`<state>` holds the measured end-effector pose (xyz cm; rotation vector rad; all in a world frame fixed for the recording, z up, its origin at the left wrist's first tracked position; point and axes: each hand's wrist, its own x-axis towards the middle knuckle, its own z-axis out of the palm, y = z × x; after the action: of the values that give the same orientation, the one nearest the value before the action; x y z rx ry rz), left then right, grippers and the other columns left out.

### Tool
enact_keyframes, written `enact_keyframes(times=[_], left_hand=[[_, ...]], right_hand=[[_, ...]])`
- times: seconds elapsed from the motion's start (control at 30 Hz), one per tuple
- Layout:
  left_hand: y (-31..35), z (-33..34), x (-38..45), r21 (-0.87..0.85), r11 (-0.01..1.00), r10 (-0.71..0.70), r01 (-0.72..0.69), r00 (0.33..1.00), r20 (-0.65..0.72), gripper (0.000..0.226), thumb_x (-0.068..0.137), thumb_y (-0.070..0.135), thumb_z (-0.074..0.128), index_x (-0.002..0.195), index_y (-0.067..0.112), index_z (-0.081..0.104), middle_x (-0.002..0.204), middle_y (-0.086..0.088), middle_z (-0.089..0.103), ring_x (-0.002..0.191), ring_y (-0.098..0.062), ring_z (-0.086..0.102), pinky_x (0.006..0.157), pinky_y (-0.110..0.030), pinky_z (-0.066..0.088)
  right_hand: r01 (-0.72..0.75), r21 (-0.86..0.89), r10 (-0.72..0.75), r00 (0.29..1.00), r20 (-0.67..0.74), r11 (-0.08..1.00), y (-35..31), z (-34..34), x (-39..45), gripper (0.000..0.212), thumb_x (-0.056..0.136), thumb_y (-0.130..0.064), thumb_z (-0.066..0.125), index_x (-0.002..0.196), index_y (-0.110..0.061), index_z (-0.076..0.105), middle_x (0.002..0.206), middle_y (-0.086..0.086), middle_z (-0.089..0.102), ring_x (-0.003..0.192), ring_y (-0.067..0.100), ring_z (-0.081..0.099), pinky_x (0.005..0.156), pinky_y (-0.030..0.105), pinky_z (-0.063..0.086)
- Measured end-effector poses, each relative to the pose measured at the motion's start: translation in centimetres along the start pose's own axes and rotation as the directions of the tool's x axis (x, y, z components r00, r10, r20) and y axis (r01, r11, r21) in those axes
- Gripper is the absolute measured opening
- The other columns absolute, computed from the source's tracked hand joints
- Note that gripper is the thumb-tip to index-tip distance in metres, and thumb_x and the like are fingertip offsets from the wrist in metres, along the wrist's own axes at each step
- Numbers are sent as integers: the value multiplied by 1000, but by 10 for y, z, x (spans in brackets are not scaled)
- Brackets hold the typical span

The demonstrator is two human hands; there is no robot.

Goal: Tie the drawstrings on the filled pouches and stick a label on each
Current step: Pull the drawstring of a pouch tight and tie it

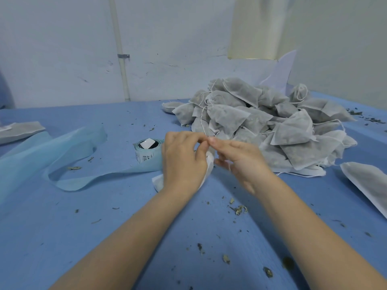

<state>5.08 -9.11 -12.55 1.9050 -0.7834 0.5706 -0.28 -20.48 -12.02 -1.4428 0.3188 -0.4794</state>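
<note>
A: One pouch (206,164) was being worked on at the middle of the blue table (125,237), most of it hidden under the left hand (184,158); only white fabric at its lower corner and right edge could be seen.

B: How was it held?

A: The left hand was curled over the pouch, thumb and forefinger brought together at the top. The right hand (240,160) was met there, fingertip to fingertip, and a thin drawstring (229,166) was seen hanging beneath its palm. A pinch on the string was judged likely for both hands, though the string between the fingertips was too fine and blurred to be made out.

B: And how would such a pouch be expected to handle?

A: Light and soft, it was judged: thin non-woven fabric, loosely filled with dried leaf, easily crushed and easily spilled while the neck stayed open. The cord was judged the best place to take hold, close to the gathered neck, with the body steadied against the table.

B: What else was noted?

A: A heap of filled pouches (261,126) was piled just beyond the right hand. A roll of labels (147,151) was stood just left of the left hand, its pale blue backing strip (62,155) trailed away leftward. Leaf crumbs (238,209) were scattered about.
</note>
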Motion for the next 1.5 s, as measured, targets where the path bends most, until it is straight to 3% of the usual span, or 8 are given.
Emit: enact_keyframes(times=[0.1,0.43,0.67,0.8,0.93,1.03,1.17,1.5], left_hand=[[1,1,4,-76,988,-127,131,990,54,12,92,25,56,96,25,67,99,8,50,106,-14,34,92,-22,25],[5,-5,15,-306,850,-389,429,902,186,23,91,21,58,71,33,56,108,-19,61,112,-34,51,102,-49,36],[-1,-2,14,-253,885,-370,391,920,128,18,91,24,58,75,32,55,112,-3,61,113,-19,49,103,-36,35],[0,-1,10,-272,894,-323,357,933,161,11,85,35,64,85,31,55,88,7,46,82,-8,47,74,-24,37],[1,-1,8,-465,462,-509,755,655,558,58,55,53,77,98,19,58,91,0,63,84,-18,63,76,-32,50],[1,3,4,-493,185,-367,850,525,768,42,53,33,76,89,11,72,92,-9,71,86,-22,68,80,-32,55],[-4,9,3,-557,125,-373,821,559,741,17,78,6,66,94,1,70,102,-14,70,87,-19,68,86,-28,53],[-6,1,9,-593,94,-486,800,557,674,24,82,26,62,98,9,64,95,-11,66,93,-27,66,75,-39,57]], right_hand=[[107,-83,-107,994,-3,991,6,6,0,22,78,-38,71,83,-16,74,88,0,74,86,8,67,84,19,50],[91,66,-88,994,-59,994,3,9,0,24,83,-24,72,63,-15,63,43,-8,36,39,8,35,50,23,46],[162,-109,-168,984,-50,981,1,0,2,5,73,-25,82,71,-22,78,43,-9,45,37,7,36,43,19,41],[155,77,-131,958,-256,985,0,-3,4,6,75,-20,80,70,-20,77,40,-8,39,35,8,34,40,17,38],[159,411,55,885,-463,898,0,-7,8,11,79,-21,78,76,-16,69,39,-9,33,36,8,32,43,22,35],[194,498,114,844,-523,845,2,-11,9,11,80,-20,77,79,-15,67,37,-12,33,35,6,34,44,21,41],[163,484,88,885,-456,860,2,-14,12,13,80,-22,76,73,-17,66,42,-10,44,42,7,47,48,19,47],[176,-30,-176,984,-12,984,5,-11,4,16,62,-39,79,73,-26,78,84,-7,74,81,3,68,73,17,50]])
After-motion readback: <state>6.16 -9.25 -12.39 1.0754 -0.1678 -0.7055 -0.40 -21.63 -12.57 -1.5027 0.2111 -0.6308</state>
